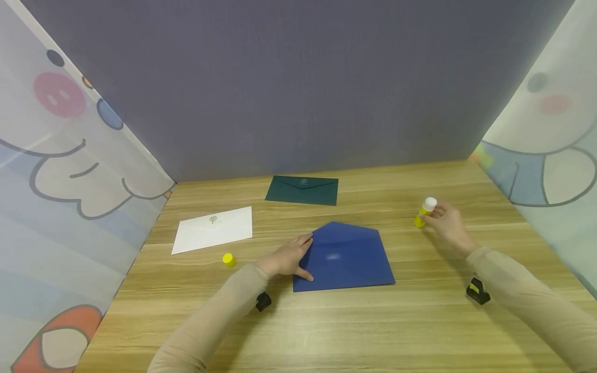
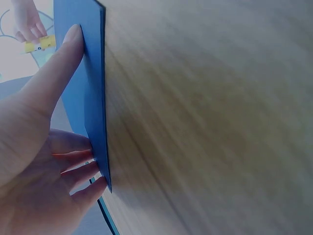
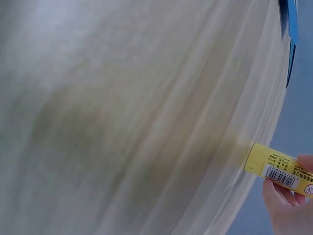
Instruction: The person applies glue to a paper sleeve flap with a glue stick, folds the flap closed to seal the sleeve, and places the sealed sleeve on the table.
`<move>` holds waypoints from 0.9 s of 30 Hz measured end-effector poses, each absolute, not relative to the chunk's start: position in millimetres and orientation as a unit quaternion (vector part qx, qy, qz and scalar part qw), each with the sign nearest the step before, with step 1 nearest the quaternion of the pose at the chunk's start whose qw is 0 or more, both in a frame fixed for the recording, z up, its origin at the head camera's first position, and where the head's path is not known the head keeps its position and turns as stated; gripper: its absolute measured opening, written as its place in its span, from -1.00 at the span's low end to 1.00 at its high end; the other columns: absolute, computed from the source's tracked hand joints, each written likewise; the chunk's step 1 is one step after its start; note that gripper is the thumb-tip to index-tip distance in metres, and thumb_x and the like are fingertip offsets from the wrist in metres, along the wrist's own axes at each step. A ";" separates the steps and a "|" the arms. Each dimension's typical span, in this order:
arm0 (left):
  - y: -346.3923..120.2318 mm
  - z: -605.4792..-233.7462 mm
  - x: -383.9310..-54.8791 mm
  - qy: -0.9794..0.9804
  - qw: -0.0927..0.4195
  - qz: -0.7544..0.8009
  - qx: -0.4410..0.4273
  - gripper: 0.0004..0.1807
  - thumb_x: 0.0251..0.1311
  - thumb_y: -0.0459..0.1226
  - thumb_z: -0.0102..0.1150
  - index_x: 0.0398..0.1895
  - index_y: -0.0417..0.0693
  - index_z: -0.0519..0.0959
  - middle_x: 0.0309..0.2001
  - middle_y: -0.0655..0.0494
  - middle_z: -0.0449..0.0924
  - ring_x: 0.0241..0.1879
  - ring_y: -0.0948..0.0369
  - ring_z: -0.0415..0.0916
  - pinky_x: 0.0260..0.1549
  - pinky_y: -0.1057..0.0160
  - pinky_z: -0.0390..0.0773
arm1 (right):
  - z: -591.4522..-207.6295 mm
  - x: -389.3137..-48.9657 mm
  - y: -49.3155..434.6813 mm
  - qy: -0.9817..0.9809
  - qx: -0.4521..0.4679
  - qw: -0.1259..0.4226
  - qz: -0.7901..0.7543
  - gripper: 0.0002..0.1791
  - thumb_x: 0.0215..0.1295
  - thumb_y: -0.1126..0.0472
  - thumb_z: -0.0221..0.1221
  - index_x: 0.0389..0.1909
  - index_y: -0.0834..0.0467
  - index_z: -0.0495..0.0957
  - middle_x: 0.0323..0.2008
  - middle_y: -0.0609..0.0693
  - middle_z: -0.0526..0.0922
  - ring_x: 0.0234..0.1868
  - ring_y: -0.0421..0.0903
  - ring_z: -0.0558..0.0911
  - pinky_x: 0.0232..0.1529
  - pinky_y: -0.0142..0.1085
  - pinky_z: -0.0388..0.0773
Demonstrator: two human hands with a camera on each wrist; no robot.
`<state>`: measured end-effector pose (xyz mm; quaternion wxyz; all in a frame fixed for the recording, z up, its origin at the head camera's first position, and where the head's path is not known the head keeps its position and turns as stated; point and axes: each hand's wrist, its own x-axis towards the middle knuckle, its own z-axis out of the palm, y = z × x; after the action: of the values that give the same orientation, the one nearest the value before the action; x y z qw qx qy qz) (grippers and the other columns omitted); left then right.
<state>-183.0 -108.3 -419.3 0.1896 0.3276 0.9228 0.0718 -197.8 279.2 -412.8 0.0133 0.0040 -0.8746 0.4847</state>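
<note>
A dark blue envelope [image 1: 347, 264] lies on the table with its pointed flap unfolded toward the back and a pale glossy patch near its middle. My left hand [image 1: 290, 256] rests on its left side, thumb and fingers spread and fairly straight, also visible on the blue envelope [image 2: 73, 93] in the left wrist view. Over to the right, my right hand [image 1: 449, 224] holds a yellow glue stick [image 1: 423, 211] upright, white end on top, its base at or near the tabletop. The right wrist view shows fingers pinching the labelled yellow tube [image 3: 261, 159].
A small yellow cap [image 1: 229, 259] stands left of my left hand. Behind it lies a white envelope [image 1: 224, 230] with a tree print. Farther back is a dark green envelope [image 1: 303, 194], its flap folded down. A grey panel [image 1: 303, 93] borders the table's back edge.
</note>
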 end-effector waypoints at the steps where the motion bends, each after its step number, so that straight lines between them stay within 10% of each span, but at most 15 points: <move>1: -108.4 -419.3 -183.0 0.923 0.189 0.072 0.328 0.11 -0.19 0.13 0.26 0.30 -0.34 -0.01 0.36 -0.13 -0.18 0.33 0.00 -0.17 0.25 0.14 -0.01 | -413.0 -197.9 279.2 -0.875 0.005 0.016 0.484 -0.43 0.25 0.21 0.03 0.08 0.57 0.12 0.04 0.52 0.28 0.06 0.36 0.32 -0.05 -0.32 0.44; 7: -108.6 -418.3 -182.7 0.923 0.190 0.070 0.328 0.12 -0.19 0.13 0.26 0.31 -0.33 -0.03 0.36 -0.12 -0.19 0.33 0.01 -0.18 0.25 0.15 -0.02 | -414.3 -199.1 279.7 -0.873 0.007 0.017 0.488 -0.45 0.25 0.24 0.02 0.07 0.58 0.11 0.04 0.52 0.29 0.05 0.36 0.34 -0.22 -0.62 0.43; 22: -108.4 -417.7 -181.6 0.924 0.185 0.065 0.330 0.12 -0.20 0.14 0.26 0.31 -0.33 -0.02 0.36 -0.12 -0.18 0.33 0.00 -0.17 0.25 0.15 -0.02 | -411.0 -196.6 278.9 -0.876 0.019 0.017 0.482 -0.37 0.23 0.29 0.05 0.16 0.56 0.01 0.07 0.53 0.23 0.08 0.37 0.29 0.02 -0.06 0.34; 27: -108.1 -417.5 -181.5 0.923 0.182 0.064 0.333 0.12 -0.20 0.14 0.26 0.30 -0.34 -0.01 0.36 -0.14 -0.17 0.32 0.00 -0.16 0.25 0.14 -0.02 | -403.8 -194.8 277.4 -0.871 0.016 0.075 0.486 -0.29 0.18 0.33 0.07 0.21 0.53 -0.10 0.07 0.54 0.20 0.01 0.35 0.32 -0.12 -0.49 0.44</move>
<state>-181.5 -108.1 -417.5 0.1823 0.3328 0.9230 0.0635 -194.8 277.4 -403.8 0.0746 0.0165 -0.8708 0.4857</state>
